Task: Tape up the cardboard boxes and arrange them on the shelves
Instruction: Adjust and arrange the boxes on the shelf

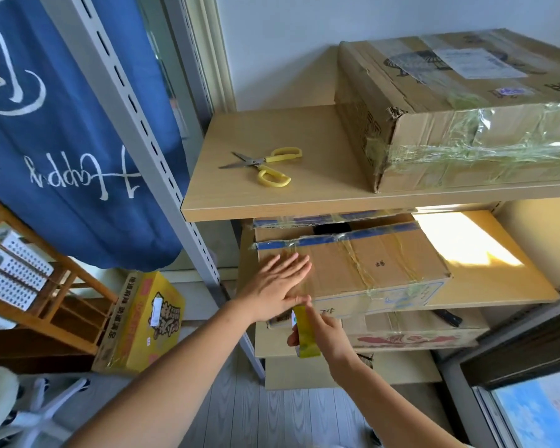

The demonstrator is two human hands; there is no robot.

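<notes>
A brown cardboard box (362,263) with blue edging and tape strips lies on the middle shelf (498,273). My left hand (277,287) rests flat, fingers spread, on the box's near left top. Just below it, my right hand (324,334) grips a yellowish roll of tape (306,331) against the box's front edge. A big taped box (459,108) sits on the upper shelf (272,195) at the right. Yellow-handled scissors (265,166) lie open on that shelf's left part. Another box (411,334) with red print sits on the shelf below.
A grey slotted shelf upright (162,150) runs diagonally on the left, with a blue cloth (62,140) hanging beside it. A yellow printed box (143,321) stands on the floor by a wooden rack (46,286). A white chair base (36,412) is at lower left, a window (537,412) at lower right.
</notes>
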